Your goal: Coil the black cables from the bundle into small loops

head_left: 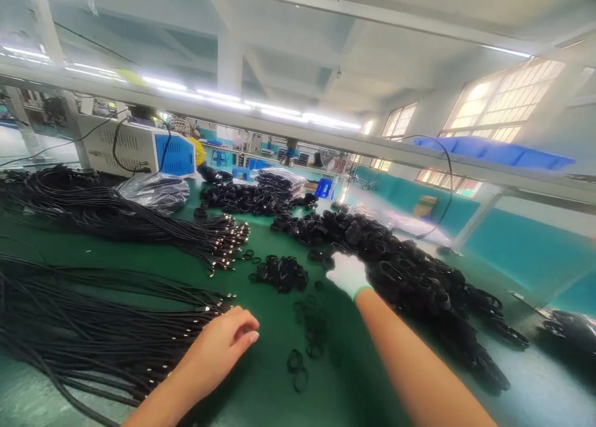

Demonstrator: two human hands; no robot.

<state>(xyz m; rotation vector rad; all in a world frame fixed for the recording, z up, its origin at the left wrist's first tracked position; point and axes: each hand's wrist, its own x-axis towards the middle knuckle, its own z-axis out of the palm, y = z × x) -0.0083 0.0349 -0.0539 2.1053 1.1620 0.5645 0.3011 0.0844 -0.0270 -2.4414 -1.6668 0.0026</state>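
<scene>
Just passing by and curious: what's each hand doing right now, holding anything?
Left hand: bare, loosely curled, at the cable ends, gripping nothing visible.
Right hand: white-gloved, resting on the pile of coiled cables; grip cannot be told.

Teal walls (512, 247), bright windows (507, 101), ceiling strip lights (279, 110)

Your green table (270, 377) | long black cables (93, 334) at left | small black rings (279, 272) mid-table | coiled cable heap (419, 284) right | bagged bundle (153, 191) behind.
</scene>
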